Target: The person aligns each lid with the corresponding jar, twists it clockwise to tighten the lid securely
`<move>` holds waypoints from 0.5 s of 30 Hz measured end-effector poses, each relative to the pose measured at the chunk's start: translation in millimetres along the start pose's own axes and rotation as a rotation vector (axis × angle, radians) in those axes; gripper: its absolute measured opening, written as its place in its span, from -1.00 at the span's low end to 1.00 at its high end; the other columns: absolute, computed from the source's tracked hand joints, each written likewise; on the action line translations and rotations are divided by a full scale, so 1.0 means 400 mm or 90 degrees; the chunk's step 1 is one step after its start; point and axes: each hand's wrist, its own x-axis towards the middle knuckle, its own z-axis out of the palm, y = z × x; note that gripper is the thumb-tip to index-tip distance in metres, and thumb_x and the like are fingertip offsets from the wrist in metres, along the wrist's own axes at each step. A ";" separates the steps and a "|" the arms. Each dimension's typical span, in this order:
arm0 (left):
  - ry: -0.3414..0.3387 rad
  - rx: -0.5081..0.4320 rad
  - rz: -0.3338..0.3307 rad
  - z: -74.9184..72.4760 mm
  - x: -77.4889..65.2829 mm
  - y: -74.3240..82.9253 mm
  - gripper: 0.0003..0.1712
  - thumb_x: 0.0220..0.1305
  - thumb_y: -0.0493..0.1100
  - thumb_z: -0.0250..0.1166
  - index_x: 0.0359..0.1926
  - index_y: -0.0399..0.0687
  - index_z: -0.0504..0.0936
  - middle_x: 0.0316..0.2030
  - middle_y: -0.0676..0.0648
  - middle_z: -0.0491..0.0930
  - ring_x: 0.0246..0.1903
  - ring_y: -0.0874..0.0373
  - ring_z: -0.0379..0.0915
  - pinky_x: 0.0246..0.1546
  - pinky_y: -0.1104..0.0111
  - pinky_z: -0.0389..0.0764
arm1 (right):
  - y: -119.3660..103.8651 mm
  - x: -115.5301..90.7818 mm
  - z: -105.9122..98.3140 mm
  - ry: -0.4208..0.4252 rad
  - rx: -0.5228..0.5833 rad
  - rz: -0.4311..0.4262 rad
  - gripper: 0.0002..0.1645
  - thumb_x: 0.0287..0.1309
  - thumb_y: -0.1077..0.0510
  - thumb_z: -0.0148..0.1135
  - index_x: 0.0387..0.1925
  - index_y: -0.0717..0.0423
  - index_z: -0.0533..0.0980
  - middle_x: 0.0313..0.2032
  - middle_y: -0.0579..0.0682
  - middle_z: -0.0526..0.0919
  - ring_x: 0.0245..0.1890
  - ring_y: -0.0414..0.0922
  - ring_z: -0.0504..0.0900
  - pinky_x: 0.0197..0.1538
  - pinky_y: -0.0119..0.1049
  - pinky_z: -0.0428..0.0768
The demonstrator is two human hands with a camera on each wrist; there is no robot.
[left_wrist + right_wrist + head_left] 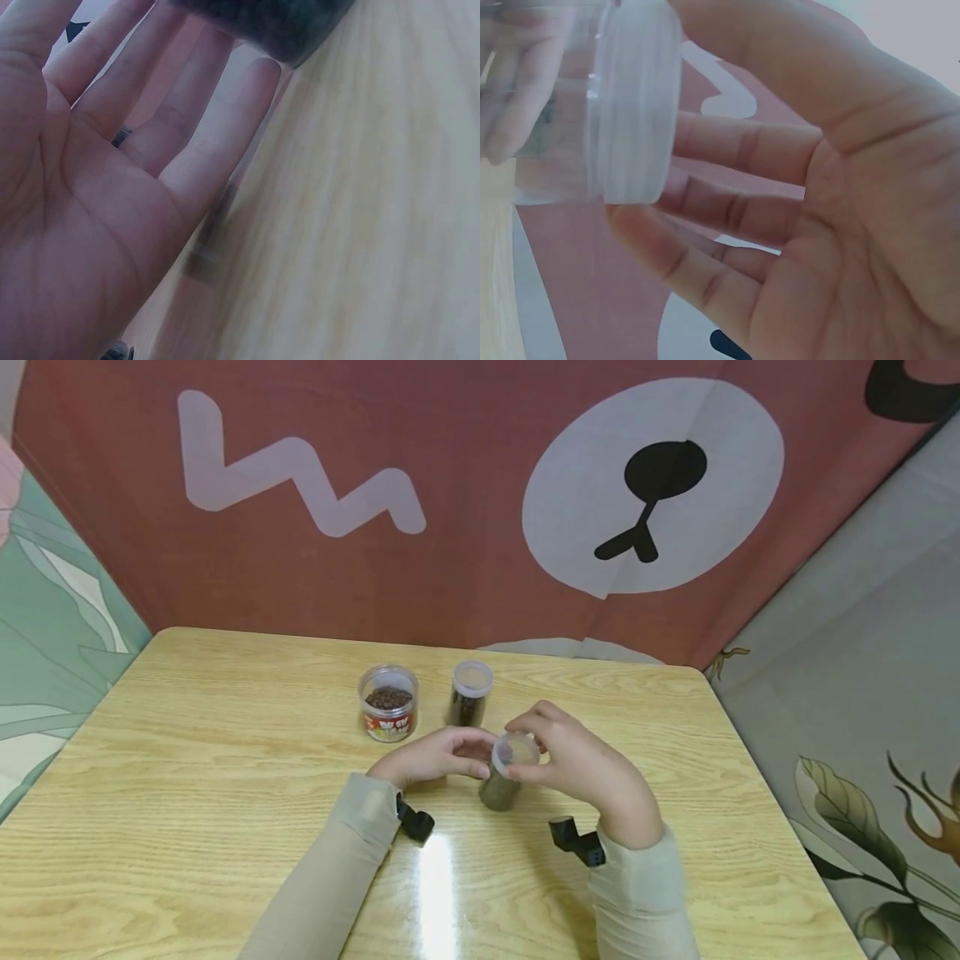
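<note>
A clear round jar [500,792] of greenish-brown contents, topped by a translucent lid [517,748], is between both hands. My right hand [588,767] grips the lid from the right, thumb on its near side and fingers curled round the far side. In the right wrist view, the lid [641,105] fills the space beside the fingertips. My left hand [433,755] is at the jar's left, thumb and fingers spread apart, tips right at its side. The left wrist view shows that palm with its fingers [176,124] extended toward the jar's dark lower part [277,26].
Behind the hands stands a second lidded jar [468,706] with dark contents. To its left is an uncovered clear tub [389,714] with a red label and brown pellets. The wooden table [225,777] meets a red printed cloth [465,577] at the back.
</note>
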 end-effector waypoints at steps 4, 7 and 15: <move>-0.004 -0.006 0.000 0.000 0.001 -0.002 -0.48 0.41 -0.23 0.32 0.34 -0.23 0.48 0.25 -0.15 0.56 0.28 0.03 0.44 0.30 0.21 0.46 | -0.001 0.005 0.002 -0.007 0.008 0.038 -0.46 0.13 0.03 0.52 0.03 0.28 0.58 -0.13 0.09 0.53 -0.32 -0.02 0.50 -0.29 -0.29 0.53; -0.002 0.004 0.000 0.001 0.002 -0.003 -0.48 0.40 -0.23 0.32 0.33 -0.23 0.48 0.24 -0.14 0.56 0.27 0.05 0.45 0.29 0.22 0.47 | -0.002 0.008 0.004 -0.005 0.006 0.056 -0.49 0.12 0.00 0.53 -0.04 0.25 0.57 -0.17 0.07 0.52 -0.37 -0.06 0.48 -0.32 -0.29 0.52; 0.000 0.026 0.004 0.001 0.001 0.002 -0.49 0.41 -0.23 0.32 0.33 -0.23 0.49 0.22 -0.14 0.58 0.25 0.05 0.47 0.28 0.23 0.47 | -0.002 0.005 0.004 0.002 -0.006 0.039 -0.44 0.18 -0.02 0.48 0.08 0.25 0.56 -0.06 0.10 0.56 -0.10 0.03 0.58 -0.04 -0.07 0.63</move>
